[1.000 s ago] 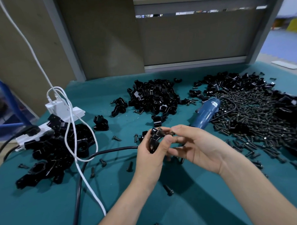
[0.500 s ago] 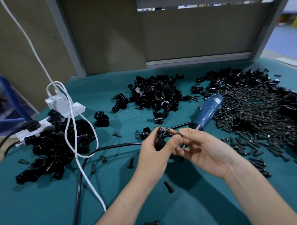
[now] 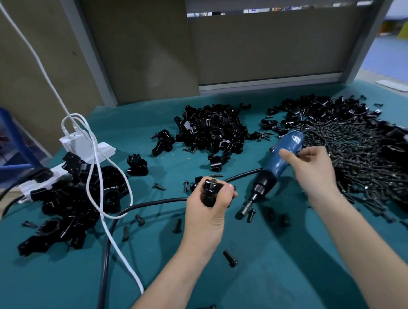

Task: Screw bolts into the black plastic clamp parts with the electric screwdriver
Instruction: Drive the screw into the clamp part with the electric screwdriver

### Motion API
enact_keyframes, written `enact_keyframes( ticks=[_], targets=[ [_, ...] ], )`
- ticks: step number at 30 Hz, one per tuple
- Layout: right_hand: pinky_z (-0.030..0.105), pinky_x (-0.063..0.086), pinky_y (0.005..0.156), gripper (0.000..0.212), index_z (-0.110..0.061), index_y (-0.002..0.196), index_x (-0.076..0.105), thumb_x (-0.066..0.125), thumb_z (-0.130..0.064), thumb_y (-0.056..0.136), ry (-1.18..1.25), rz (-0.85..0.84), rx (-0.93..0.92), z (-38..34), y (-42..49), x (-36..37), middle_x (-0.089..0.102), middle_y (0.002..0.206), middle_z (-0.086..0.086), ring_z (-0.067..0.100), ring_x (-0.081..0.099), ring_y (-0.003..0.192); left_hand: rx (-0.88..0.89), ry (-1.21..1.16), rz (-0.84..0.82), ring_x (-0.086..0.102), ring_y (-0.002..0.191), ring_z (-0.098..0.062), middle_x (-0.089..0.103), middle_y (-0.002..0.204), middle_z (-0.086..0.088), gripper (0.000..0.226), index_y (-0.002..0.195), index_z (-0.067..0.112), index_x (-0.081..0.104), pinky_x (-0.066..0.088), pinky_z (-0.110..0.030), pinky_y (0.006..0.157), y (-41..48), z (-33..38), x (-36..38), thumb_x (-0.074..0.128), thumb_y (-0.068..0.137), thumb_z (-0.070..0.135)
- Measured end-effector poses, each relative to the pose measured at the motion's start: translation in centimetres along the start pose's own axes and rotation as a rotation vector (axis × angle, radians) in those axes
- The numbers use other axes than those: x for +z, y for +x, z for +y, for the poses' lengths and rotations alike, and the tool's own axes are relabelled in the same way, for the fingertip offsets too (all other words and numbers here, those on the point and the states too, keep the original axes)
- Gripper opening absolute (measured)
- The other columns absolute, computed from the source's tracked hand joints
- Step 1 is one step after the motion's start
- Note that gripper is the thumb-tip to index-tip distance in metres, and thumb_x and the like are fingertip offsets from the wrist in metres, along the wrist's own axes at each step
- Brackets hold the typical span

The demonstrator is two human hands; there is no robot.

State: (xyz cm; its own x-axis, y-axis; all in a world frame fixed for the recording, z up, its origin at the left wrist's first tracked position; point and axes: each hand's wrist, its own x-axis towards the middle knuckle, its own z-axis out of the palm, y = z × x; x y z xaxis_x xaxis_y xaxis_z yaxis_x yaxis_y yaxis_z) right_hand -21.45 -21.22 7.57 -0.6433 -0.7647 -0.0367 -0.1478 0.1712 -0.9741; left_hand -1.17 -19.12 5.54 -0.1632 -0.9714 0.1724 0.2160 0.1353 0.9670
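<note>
My left hand (image 3: 209,211) grips a black plastic clamp part (image 3: 209,191) upright, a bolt head showing at its top. My right hand (image 3: 312,168) is at the blue electric screwdriver (image 3: 277,161), thumb over its barrel and fingers curling round it. The tool lies tilted on the green mat, its bit end (image 3: 245,208) pointing down-left toward the clamp, a short gap apart. A big heap of black bolts (image 3: 362,161) lies to the right.
A pile of clamp parts (image 3: 211,130) sits at the back centre, another pile (image 3: 76,202) at the left beside a white power strip (image 3: 88,154). Loose bolts (image 3: 229,258) dot the green mat (image 3: 250,280). A black cable (image 3: 104,252) and a white cable (image 3: 123,251) cross the left-centre.
My right hand left the clamp and moved right onto the screwdriver. My left hand keeps the clamp and has lowered slightly.
</note>
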Motion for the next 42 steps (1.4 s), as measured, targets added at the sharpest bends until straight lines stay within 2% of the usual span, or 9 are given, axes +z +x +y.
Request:
enact_keyframes(
  ticks=[3, 9, 13, 18, 20, 24, 30, 38, 42],
  targets=[
    [0.043, 0.050, 0.083, 0.064, -0.015, 0.113, 0.035, 0.078, -0.044, 0.076, -0.252, -0.068, 0.073, 1.0, 1.8, 0.9, 0.053, 0.110, 0.009, 0.027, 0.057, 0.094, 0.007, 0.030, -0.028, 0.045, 0.054, 0.002, 0.065, 0.073, 0.003, 0.014, 0.065, 0.037, 0.062, 0.035, -0.018, 0.055, -0.2, 0.1, 0.0, 0.063, 0.067, 0.051],
    [0.027, 0.043, 0.050, 0.074, -0.010, 0.124, 0.033, 0.077, -0.038, 0.072, -0.358, -0.054, 0.146, 0.1, 2.8, 3.1, 0.051, 0.103, 0.011, 0.026, 0.060, 0.070, -0.012, 0.035, -0.060, 0.046, 0.052, 0.001, 0.068, 0.073, 0.002, 0.013, 0.064, 0.035, 0.061, 0.036, -0.013, 0.053, -0.2, 0.3, 0.0, 0.064, 0.066, 0.048],
    [0.026, 0.045, 0.053, 0.039, -0.007, 0.101, 0.054, 0.073, -0.024, 0.071, 0.092, -0.204, 0.329, -0.7, 2.8, 1.5, 0.059, 0.083, 0.010, 0.021, 0.055, 0.066, -0.118, -0.021, -0.062, 0.039, 0.047, -0.003, 0.069, 0.070, 0.002, 0.025, 0.069, 0.027, 0.056, 0.031, -0.014, 0.046, -0.1, 0.2, -0.2, 0.062, 0.062, 0.051],
    [0.021, 0.052, 0.045, 0.045, -0.012, 0.103, 0.049, 0.072, -0.012, 0.065, 0.773, -0.371, 0.348, -3.8, 2.1, -0.1, 0.064, 0.100, 0.016, 0.022, 0.070, 0.065, -0.229, -0.120, -0.025, 0.029, 0.038, -0.006, 0.066, 0.062, -0.005, 0.032, 0.080, 0.016, 0.050, 0.027, -0.015, 0.039, 0.6, -0.1, -0.7, 0.066, 0.070, 0.042],
    [0.022, 0.052, 0.046, 0.034, -0.012, 0.098, 0.052, 0.072, -0.029, 0.077, 0.845, -0.422, 0.258, -5.3, 2.1, 0.2, 0.070, 0.095, 0.013, 0.020, 0.069, 0.065, -0.239, -0.091, -0.041, 0.028, 0.038, -0.007, 0.066, 0.061, -0.006, 0.035, 0.082, 0.014, 0.048, 0.027, -0.015, 0.038, 0.7, -0.1, -0.9, 0.065, 0.071, 0.043],
    [0.024, 0.053, 0.057, 0.051, -0.009, 0.097, 0.062, 0.056, -0.058, 0.084, 1.113, -0.627, 0.190, -6.7, 2.3, 1.9, 0.071, 0.095, 0.006, 0.015, 0.064, 0.066, -0.231, 0.014, -0.020, 0.035, 0.042, -0.012, 0.065, 0.057, -0.005, 0.035, 0.081, 0.013, 0.049, 0.030, -0.017, 0.041, 0.9, 0.2, -1.2, 0.060, 0.073, 0.046],
    [0.019, 0.050, 0.050, 0.047, -0.009, 0.088, 0.075, 0.074, -0.046, 0.059, 1.240, -0.727, 0.073, -6.3, 2.2, 3.5, 0.069, 0.086, -0.001, 0.005, 0.058, 0.053, -0.238, 0.131, 0.125, 0.037, 0.043, -0.012, 0.063, 0.054, -0.004, 0.024, 0.076, 0.013, 0.050, 0.030, -0.020, 0.041, 1.6, 0.0, -2.4, 0.052, 0.093, 0.029],
    [0.017, 0.047, 0.053, 0.027, -0.022, 0.095, 0.058, 0.064, -0.040, 0.075, 1.395, -0.611, 0.086, -5.2, 3.2, 2.5, 0.061, 0.085, -0.010, 0.003, 0.049, 0.049, -0.297, 0.108, 0.025, 0.025, 0.036, -0.009, 0.061, 0.054, -0.010, 0.027, 0.077, 0.011, 0.046, 0.023, -0.017, 0.036, 2.2, -0.2, -3.3, 0.052, 0.095, 0.030],
    [0.018, 0.047, 0.052, 0.018, -0.023, 0.089, 0.059, 0.064, -0.036, 0.078, 1.376, -0.581, 0.118, -5.6, 3.1, 2.5, 0.062, 0.083, -0.010, 0.003, 0.049, 0.049, -0.332, 0.089, -0.025, 0.021, 0.035, -0.009, 0.058, 0.052, -0.010, 0.030, 0.076, 0.012, 0.044, 0.020, -0.017, 0.035, 2.2, 0.0, -3.3, 0.056, 0.077, 0.040]
  ],
)
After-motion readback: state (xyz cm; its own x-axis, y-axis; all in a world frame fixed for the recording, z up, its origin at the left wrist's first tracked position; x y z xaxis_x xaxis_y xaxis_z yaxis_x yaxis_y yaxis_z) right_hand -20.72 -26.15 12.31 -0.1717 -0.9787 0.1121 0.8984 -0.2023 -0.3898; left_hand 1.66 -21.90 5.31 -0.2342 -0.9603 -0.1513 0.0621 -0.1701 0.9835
